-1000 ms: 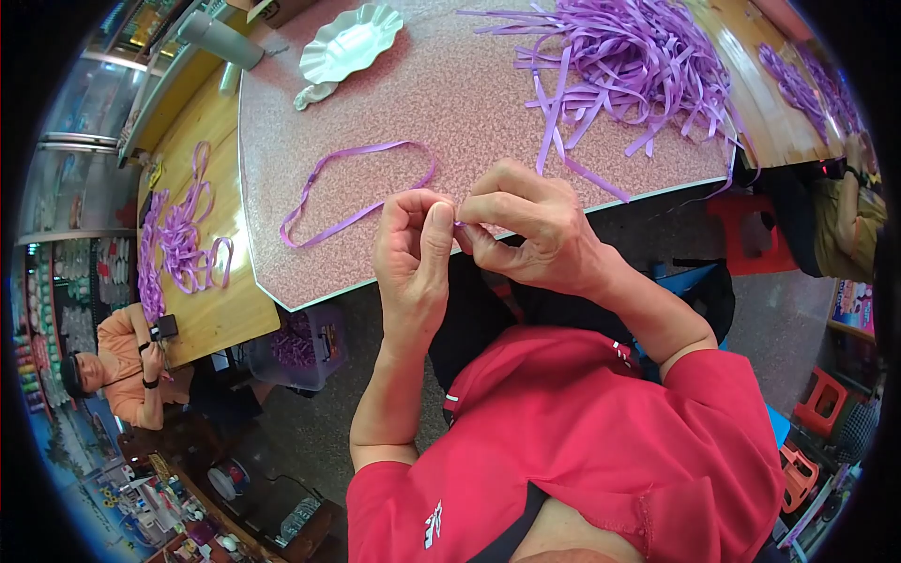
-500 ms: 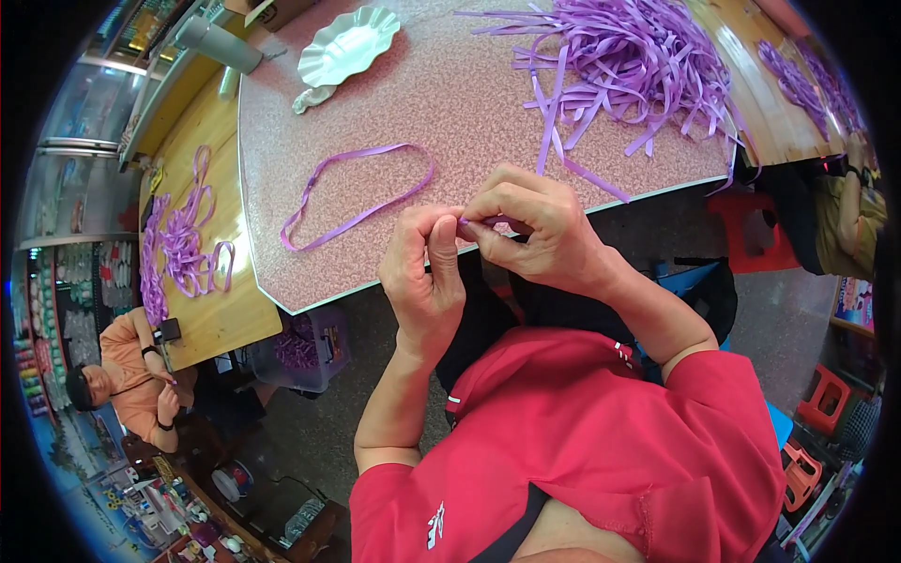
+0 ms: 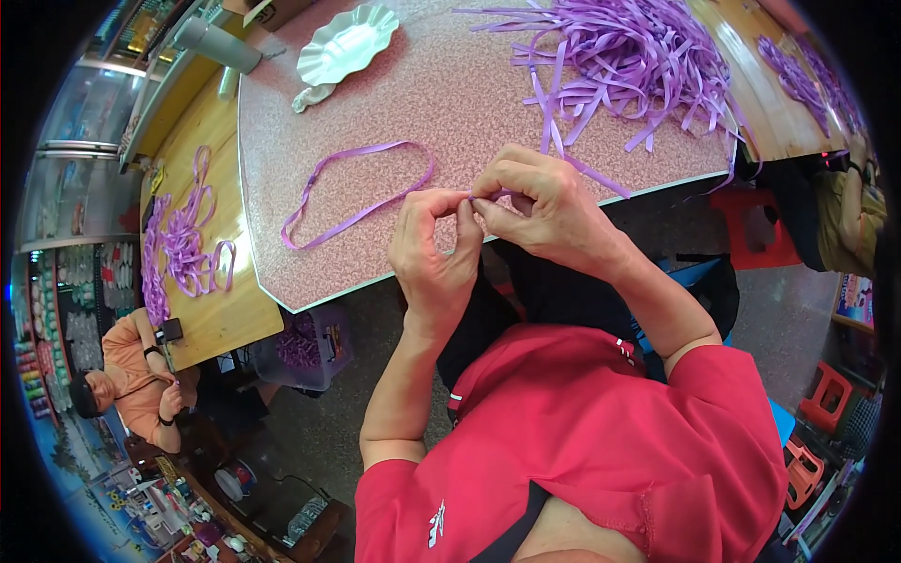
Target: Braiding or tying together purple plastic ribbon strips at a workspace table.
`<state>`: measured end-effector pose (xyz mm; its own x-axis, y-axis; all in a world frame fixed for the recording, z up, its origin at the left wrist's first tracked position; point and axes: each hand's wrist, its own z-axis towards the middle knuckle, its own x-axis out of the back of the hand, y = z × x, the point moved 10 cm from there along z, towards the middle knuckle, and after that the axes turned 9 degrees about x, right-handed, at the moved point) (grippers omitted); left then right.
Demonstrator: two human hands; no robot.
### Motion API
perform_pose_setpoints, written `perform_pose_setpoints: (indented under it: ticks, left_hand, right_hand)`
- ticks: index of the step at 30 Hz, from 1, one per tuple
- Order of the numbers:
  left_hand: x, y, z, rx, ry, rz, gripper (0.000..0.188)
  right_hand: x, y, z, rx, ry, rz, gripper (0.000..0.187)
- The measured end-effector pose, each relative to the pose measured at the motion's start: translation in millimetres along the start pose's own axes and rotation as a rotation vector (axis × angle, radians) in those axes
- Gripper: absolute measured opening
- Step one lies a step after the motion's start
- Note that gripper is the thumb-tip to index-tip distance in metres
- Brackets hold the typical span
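Above the near edge of the table, my left hand (image 3: 435, 246) and my right hand (image 3: 540, 202) meet fingertip to fingertip. Both pinch a purple ribbon (image 3: 505, 193), of which only a short bit shows between my fingers. To the left of my hands lies a purple ribbon loop (image 3: 349, 225) on the pink speckled tabletop (image 3: 450, 103). Beyond my right hand rises a large heap of purple ribbons (image 3: 638, 56), a few strands trailing toward me.
A scalloped pale dish (image 3: 349, 45) and a grey tumbler (image 3: 218, 44) stand at the far left. More ribbons (image 3: 183, 239) lie on the wooden table to the left, near a person in orange (image 3: 131, 375). Below is a clear plastic bin (image 3: 314, 352). A red stool (image 3: 751, 230) stands right.
My two hands have shifted slightly right and away from me, still pinched together on the ribbon. The loop on the table has stayed in place.
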<state>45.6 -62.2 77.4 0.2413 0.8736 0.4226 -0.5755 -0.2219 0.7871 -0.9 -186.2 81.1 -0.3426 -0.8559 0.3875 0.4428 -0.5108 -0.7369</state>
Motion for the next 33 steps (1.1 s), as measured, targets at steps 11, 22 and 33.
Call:
perform_pose_setpoints:
  ticks: [11,22,33]
  left_hand:
    - [-30,-57,-5,0.552,-0.201,-0.852,0.006]
    - [-30,-47,4,0.519,-0.291,-0.881,0.008]
    - [-46,-59,-6,0.760,-0.313,-1.258,0.009]
  right_hand:
    - [2,-1,4,0.068,0.046,-0.267,0.013]
    - [-13,54,-4,-0.393,-0.026,0.426,0.007]
    - [1,15,9,-0.013,-0.008,0.073,0.010]
